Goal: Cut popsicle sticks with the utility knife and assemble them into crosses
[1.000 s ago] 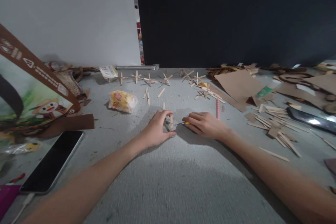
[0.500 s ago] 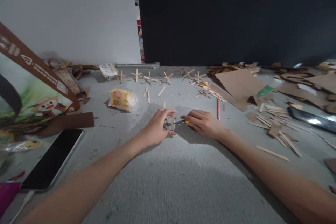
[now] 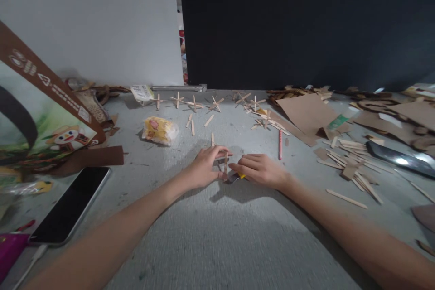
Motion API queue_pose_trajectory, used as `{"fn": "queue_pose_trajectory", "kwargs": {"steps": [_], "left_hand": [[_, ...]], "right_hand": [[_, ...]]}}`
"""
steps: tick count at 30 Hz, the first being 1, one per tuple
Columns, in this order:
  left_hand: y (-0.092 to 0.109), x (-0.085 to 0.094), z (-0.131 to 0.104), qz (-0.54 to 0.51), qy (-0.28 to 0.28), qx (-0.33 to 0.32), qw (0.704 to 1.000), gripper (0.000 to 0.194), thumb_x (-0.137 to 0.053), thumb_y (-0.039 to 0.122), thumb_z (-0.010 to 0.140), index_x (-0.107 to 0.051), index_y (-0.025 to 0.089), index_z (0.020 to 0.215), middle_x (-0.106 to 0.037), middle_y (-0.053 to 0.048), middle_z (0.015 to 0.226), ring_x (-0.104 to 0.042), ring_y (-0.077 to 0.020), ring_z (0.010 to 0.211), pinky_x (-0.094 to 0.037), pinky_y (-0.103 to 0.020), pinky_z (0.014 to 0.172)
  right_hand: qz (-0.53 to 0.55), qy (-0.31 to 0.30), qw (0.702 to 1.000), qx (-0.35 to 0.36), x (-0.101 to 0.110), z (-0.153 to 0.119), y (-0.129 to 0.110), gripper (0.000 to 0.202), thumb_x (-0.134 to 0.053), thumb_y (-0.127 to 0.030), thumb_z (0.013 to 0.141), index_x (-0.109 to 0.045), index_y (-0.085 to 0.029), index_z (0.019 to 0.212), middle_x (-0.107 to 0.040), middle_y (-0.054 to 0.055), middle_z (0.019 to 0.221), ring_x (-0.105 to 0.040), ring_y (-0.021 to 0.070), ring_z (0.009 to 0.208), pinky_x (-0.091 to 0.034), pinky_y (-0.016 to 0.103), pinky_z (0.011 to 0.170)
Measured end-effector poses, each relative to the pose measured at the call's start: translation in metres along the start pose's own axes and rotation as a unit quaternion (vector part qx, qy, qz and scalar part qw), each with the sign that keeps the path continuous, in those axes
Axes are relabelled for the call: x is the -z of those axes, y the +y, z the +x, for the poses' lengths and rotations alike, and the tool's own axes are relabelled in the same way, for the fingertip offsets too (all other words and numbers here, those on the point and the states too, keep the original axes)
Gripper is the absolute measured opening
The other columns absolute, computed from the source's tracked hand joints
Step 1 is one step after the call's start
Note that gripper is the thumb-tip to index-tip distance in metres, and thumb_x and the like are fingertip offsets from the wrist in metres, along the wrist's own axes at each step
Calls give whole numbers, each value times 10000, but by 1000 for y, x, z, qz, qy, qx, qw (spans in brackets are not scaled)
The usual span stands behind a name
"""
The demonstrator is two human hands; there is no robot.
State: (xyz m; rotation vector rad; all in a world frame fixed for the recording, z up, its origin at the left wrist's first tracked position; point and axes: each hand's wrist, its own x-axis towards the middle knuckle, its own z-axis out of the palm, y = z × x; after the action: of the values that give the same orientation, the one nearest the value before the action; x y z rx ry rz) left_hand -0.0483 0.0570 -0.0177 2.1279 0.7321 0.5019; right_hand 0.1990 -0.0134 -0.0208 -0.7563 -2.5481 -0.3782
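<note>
One wooden stick point(image 3: 226, 163) between thumb and fingers of half-curled left hand point(image 3: 207, 165); one yellow cutter point(image 3: 242, 176) in closed right hand point(image 3: 261, 170), blade near stick's lower end.

Scene dimly and coolly lit, muted greys throughout. Soft shadows cast on the tabletop point(image 3: 176, 240): to the left of the yellow packet point(image 3: 159, 130), and on the near side of the right hand point(image 3: 260, 170); light apparently received from above, toward the far right. Pale panel point(image 3: 88, 22) evenly lit; detail largely lost in the dark panel point(image 3: 306, 22). White glare caught on the glossy black object point(image 3: 387, 155). Fine detail softened; left forearm point(image 3: 112, 235) smeared. Outer edges stretched by wide-angle distortion, small print blurred.
</note>
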Motion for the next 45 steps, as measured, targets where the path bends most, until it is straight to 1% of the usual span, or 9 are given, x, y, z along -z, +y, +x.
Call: {"fn": "queue_pose_trajectory", "kwargs": {"steps": [7, 14, 17, 21, 26, 30, 36, 41, 45], "left_hand": [[4, 3, -3, 31, -45, -49, 997, 634, -768, 148, 817, -539, 286, 1392, -608, -134, 1485, -598, -309, 1402, -467, -506, 1180], [12, 7, -6, 129, -62, -85, 986, 673, -755, 250, 796, -566, 284, 1441, -572, -116, 1562, -461, -362, 1509, -393, -555, 1226], [11, 6, -5, 139, -58, -120, 981, 661, -776, 241, 761, -605, 264, 1399, -624, -111, 1490, -503, -344, 1468, -386, -525, 1230], [9, 3, -3, 136, -58, -151, 977, 542, -806, 234, 733, -673, 256, 1259, -699, -92, 1344, -606, -318, 1332, -407, -498, 1197], [8, 3, -2, 126, -53, -136, 981, 600, -822, 205, 719, -662, 263, 1294, -715, -92, 1319, -633, -308, 1285, -403, -497, 1193], [8, 4, -3, 101, -44, -121, 987, 585, -847, 255, 754, -660, 260, 1309, -721, -98, 1278, -640, -302, 1261, -468, -475, 1134], [9, 4, -7, 82, -48, -66, 993, 780, -865, 364, 779, -542, 282, 1484, -616, -136, 1466, -597, -328, 1363, -495, -471, 1129], [4, 4, -6, 71, -54, -59, 994, 719, -862, 430, 796, -584, 304, 1447, -637, -116, 1426, -619, -322, 1333, -509, -456, 1105], [3, 4, -5, 70, -63, -38, 995, 743, -873, 485, 785, -603, 266, 1442, -607, -142, 1469, -607, -344, 1354, -498, -478, 1123]], "right_hand": [[22, -8, 1000, -11, 2, 12, -11, 275, -392, -158, 1107, -660, -167, 1164, -741, 94, 984, -723, 194, 892, -557, 307, 782], [-60, -37, 996, 46, 4, 17, -11, 231, -445, -142, 1096, -656, -198, 1021, -734, 57, 944, -663, 169, 786, -490, 303, 700], [-63, -43, 996, 50, 3, 19, -11, 211, -475, -125, 1081, -649, -202, 990, -715, 46, 915, -635, 168, 761, -461, 301, 683], [-63, -54, 995, 49, 4, 20, -11, 232, -467, -113, 1079, -651, -200, 967, -704, 46, 904, -618, 169, 760, -448, 300, 686], [-56, -59, 996, 44, 3, 18, -9, 227, -457, -135, 1091, -661, -186, 1005, -720, 61, 945, -631, 179, 786, -479, 307, 724], [-31, -66, 997, 20, 1, 14, -7, 233, -432, -163, 1106, -663, -178, 1081, -735, 76, 997, -658, 191, 824, -519, 326, 746], [-13, -68, 998, -1, 4, 15, -8, 261, -410, -186, 1114, -666, -190, 1068, -734, 85, 1010, -688, 199, 878, -545, 335, 770], [38, -66, 997, -30, 6, 13, -5, 266, -403, -196, 1116, -669, -208, 1118, -721, 89, 1051, -708, 194, 927, -567, 333, 818], [60, -33, 996, -65, 0, 1, 3, 310, -363, -184, 1111, -660, -198, 1196, -712, 94, 985, -705, 192, 853, -569, 317, 762]]}}
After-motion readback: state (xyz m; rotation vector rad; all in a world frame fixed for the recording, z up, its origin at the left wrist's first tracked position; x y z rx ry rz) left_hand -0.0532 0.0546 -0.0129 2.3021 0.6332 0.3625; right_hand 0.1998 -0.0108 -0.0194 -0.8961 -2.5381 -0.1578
